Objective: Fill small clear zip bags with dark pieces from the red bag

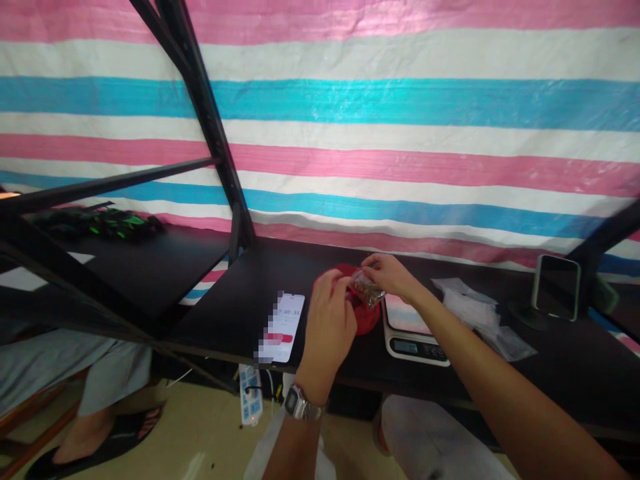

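There, the right hand (pixel 393 277) pinched a light, soft plastic bag (pixel 367 289) over a red bowl (pixel 369 321), the left hand (pixel 327 327) apparently gripping too; its floppy top edge offered the surest hold.

Your bag (pixel 367 289) is glossy clear plastic, the bowl (pixel 369 322) shiny red plastic. Your watch (pixel 303 404), at six o'clock, is metal

I'm working my left hand (pixel 327 330) and right hand (pixel 393 275) between the phone (pixel 283 327) and kitchen scale (pixel 413 340), with a black shelf post (pixel 214 140) blocking leftward.
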Demonstrator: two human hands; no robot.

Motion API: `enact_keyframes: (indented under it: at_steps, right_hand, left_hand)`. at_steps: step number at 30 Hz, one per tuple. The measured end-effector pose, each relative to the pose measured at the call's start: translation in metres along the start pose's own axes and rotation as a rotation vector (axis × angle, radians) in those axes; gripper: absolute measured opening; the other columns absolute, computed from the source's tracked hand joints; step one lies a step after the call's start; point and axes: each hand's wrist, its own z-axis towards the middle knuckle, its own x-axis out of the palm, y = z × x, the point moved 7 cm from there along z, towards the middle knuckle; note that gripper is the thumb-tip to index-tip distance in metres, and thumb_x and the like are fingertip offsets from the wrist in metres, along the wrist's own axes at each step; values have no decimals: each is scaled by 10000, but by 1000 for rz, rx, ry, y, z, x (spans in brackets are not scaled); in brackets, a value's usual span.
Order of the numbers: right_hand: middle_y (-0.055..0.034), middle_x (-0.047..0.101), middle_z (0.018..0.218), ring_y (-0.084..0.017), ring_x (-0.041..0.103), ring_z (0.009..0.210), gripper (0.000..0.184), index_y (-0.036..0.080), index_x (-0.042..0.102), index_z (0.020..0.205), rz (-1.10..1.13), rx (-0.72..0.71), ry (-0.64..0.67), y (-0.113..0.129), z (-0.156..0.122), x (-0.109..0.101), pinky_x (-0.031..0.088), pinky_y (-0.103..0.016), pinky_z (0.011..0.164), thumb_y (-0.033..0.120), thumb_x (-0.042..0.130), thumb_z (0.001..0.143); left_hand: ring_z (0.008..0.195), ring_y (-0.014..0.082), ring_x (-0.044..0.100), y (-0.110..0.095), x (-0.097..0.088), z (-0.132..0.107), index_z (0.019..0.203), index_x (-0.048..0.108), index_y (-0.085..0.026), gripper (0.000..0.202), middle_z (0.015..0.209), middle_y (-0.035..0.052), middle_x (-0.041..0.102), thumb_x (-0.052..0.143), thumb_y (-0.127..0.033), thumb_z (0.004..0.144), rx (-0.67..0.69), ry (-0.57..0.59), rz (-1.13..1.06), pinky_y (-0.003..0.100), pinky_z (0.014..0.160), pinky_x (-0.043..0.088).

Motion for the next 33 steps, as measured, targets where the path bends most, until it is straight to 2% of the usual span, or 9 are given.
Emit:
enact_keyframes:
  at_steps: [1,2,4,7,10,13,16,27,33]
  right_hand:
    - [-29,755,771,-147,651,681,172,144,798,1002,27,5,6,3,5,4,479,-224,638,192,669,899]
    - [-31,760,781,-146,651,681,163,140,799,989,50,14,16,5,10,7,480,-220,630,181,678,888]
    - [-35,764,788,-141,643,660,150,133,802,970,81,42,45,8,17,15,478,-215,602,167,687,880]
    - [-39,765,784,-129,622,618,169,123,800,1019,105,88,102,7,22,26,470,-208,560,172,691,900]
    - [-35,755,755,-121,601,589,185,114,797,1056,104,125,155,4,23,34,468,-206,543,169,705,905]
    - [-1,669,599,-106,526,516,102,111,807,878,61,154,211,3,23,41,422,-203,496,152,715,893]
    - [24,578,490,-94,460,470,164,118,791,720,9,156,256,8,23,46,378,-206,466,138,730,870]
    - [27,582,470,-93,477,469,187,126,819,702,-57,74,298,18,11,47,363,-206,470,125,687,834]
    - [19,600,482,-106,484,469,199,143,804,678,-15,35,286,19,8,42,366,-222,469,173,687,837]
  left_hand:
    - [1300,235,633,-3,12,6,1237,664,-209,400,1353,112,677,463,-17,949,32,109,-52,369,1119,493]
    - [1225,210,672,3,21,12,1206,674,-213,358,1281,92,715,458,-42,976,-43,156,-42,332,1068,520]
    - [1101,267,714,16,33,19,1138,694,-134,309,1149,161,743,410,-95,1021,-175,142,18,396,978,558]
    - [1049,339,714,34,43,21,1066,733,-62,415,1061,233,744,338,-187,1076,-304,113,100,481,961,542]
    - [1080,353,697,45,44,19,1018,780,-55,498,1063,246,743,335,-262,1095,-363,105,160,486,1005,507]
    - [1100,358,683,51,43,18,1022,810,-48,492,1081,249,745,356,-232,1072,-410,116,202,475,1010,493]
    - [1112,363,673,54,43,17,1042,821,-46,465,1099,250,746,385,-209,1046,-427,128,221,465,996,490]
    - [1045,335,694,59,37,12,955,839,-107,428,1051,214,772,437,-239,1024,-399,105,227,441,962,482]
    - [966,327,728,60,33,13,826,830,-171,413,926,183,794,461,-232,1002,-357,85,145,423,906,489]
